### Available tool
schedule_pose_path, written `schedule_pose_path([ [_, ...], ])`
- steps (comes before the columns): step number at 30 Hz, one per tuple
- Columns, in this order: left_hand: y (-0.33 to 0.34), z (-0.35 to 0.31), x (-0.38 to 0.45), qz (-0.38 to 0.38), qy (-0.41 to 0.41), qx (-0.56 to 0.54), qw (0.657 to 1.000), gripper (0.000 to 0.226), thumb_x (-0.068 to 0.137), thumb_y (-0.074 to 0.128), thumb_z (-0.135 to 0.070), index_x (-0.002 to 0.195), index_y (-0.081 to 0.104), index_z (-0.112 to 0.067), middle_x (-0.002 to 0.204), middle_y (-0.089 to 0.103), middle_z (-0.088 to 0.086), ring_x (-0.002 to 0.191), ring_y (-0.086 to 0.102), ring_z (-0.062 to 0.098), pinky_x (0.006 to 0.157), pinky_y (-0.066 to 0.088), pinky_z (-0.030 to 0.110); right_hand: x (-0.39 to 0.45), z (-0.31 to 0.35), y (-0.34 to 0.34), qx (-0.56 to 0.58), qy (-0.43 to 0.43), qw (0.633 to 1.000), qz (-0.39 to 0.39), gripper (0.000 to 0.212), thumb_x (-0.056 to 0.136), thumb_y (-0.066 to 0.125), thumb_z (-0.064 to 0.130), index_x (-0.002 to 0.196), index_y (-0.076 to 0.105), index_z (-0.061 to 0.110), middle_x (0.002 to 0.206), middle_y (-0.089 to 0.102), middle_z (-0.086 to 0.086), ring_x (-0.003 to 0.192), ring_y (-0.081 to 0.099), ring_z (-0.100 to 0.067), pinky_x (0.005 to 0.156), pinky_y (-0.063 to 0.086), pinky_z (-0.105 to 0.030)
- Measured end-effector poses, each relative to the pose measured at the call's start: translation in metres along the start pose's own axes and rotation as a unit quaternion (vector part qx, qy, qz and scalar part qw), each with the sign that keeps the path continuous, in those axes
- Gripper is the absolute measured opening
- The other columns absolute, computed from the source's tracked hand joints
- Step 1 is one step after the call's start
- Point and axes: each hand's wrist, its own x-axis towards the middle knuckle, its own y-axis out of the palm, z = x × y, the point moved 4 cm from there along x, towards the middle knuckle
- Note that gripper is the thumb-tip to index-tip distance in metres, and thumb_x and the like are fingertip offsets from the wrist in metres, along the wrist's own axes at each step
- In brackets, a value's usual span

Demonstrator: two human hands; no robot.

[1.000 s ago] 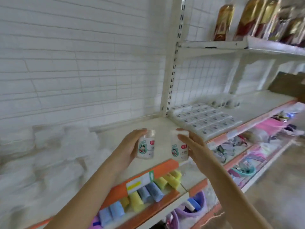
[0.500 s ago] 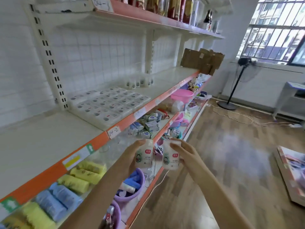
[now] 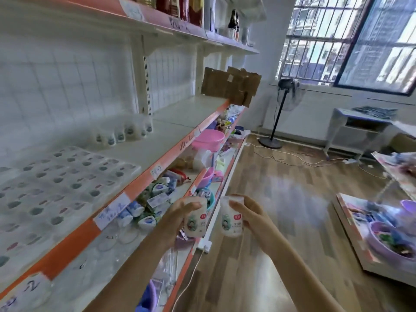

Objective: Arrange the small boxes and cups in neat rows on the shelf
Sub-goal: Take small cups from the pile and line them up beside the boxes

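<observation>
I see a long white shelf (image 3: pixel 180 122) on my left with an orange front edge. Flat small boxes (image 3: pixel 67 176) lie on it in rows, close to me. Farther along, a short row of cups (image 3: pixel 126 131) stands near the back wall, with bare shelf between the boxes and the cups. Brown cardboard (image 3: pixel 231 86) stands at the far end of the shelf. A pink bowl (image 3: pixel 208 138) sits on the lower shelf, sticking out past the edge, and small packets (image 3: pixel 155 199) lie on that lower shelf too. A standing fan (image 3: pixel 281 109) is by the window, and a grey desk (image 3: pixel 360 124) is on the right by the wall. My left hand (image 3: pixel 177 219) holds the left cup (image 3: pixel 194 218), with the fingers wrapped around its side. My right hand (image 3: pixel 252 217) holds the right cup (image 3: pixel 231 218) the same way. Both cups stand upright, side by side but not touching, out in the air past the shelf edge, over the lower shelves. The wood floor (image 3: pixel 281 210) to my right is open.
</observation>
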Motion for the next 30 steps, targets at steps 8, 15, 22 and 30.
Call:
schedule_pose_path([
  [8, -0.014, -0.057, 0.113, -0.046, 0.051, 0.039, 0.997, 0.071, 0.041, 0.072, -0.044, 0.104, 0.059, -0.015, 0.086, 0.068, 0.003, 0.081, 0.066, 0.021, 0.064, 0.050, 0.031, 0.137, 0.015, -0.029, -0.010, -0.019, 0.999, 0.026, 0.036, 0.082, 0.064, 0.020, 0.117, 0.055, 0.014, 0.108, 0.065, -0.010, 0.091, 0.064, -0.016, 0.072, 0.053, -0.022],
  [15, -0.066, -0.093, 0.190, -0.187, 0.082, 0.068, 0.977, 0.049, 0.049, 0.073, -0.033, 0.095, 0.060, -0.024, 0.098, 0.066, 0.002, 0.091, 0.062, 0.019, 0.074, 0.048, 0.029, 0.269, 0.025, -0.023, -0.038, -0.036, 0.990, 0.131, 0.064, 0.068, 0.071, 0.038, 0.124, 0.051, 0.015, 0.114, 0.063, -0.006, 0.099, 0.063, -0.015, 0.072, 0.053, -0.019],
  [22, -0.132, -0.128, 0.207, -0.375, 0.097, 0.095, 0.917, 0.048, 0.076, 0.072, -0.016, 0.119, 0.051, -0.015, 0.106, 0.058, -0.006, 0.081, 0.058, -0.008, 0.064, 0.043, 0.009, 0.381, 0.068, 0.025, -0.113, -0.087, 0.942, 0.305, 0.044, 0.070, 0.070, 0.042, 0.110, 0.055, 0.031, 0.113, 0.062, -0.004, 0.088, 0.064, -0.014, 0.066, 0.051, -0.021],
  [30, -0.200, -0.151, 0.178, -0.521, 0.005, 0.220, 0.825, 0.060, 0.068, 0.079, -0.033, 0.120, 0.054, -0.019, 0.117, 0.055, -0.003, 0.108, 0.051, 0.015, 0.088, 0.039, 0.026, 0.447, 0.119, 0.153, -0.273, -0.279, 0.815, 0.428, 0.054, 0.079, 0.072, 0.026, 0.127, 0.052, 0.015, 0.121, 0.052, -0.004, 0.101, 0.058, -0.019, 0.087, 0.048, -0.028],
])
